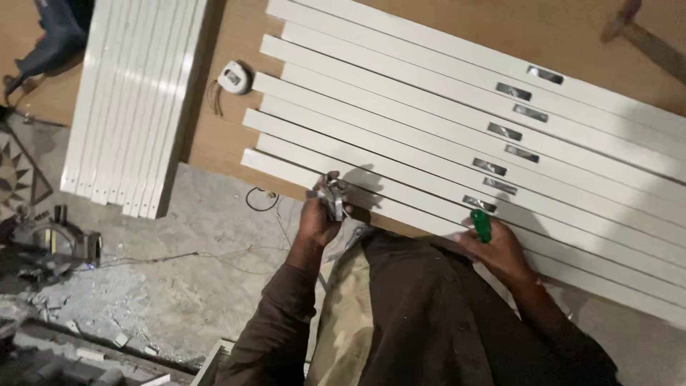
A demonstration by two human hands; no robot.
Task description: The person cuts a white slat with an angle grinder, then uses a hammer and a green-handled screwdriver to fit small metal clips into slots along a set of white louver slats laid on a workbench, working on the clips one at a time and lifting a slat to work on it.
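Several long white strips (400, 136) lie side by side on a brown board (229, 136), each carrying a small shiny metal plate (489, 166) near its middle. My left hand (318, 218) is closed around a bunch of small shiny metal pieces (332, 196) at the near end of the closest strip. My right hand (496, 246) grips a green-handled tool (481, 225), pressed down on the nearest strip just below the closest metal plate.
A second stack of white strips (128, 107) rests at the left edge of the board. A white tape measure (234, 77) lies between the stacks. A wooden-handled hammer (643, 39) is at top right, a power drill (50, 39) at top left. Rubble and wires cover the floor (179, 286).
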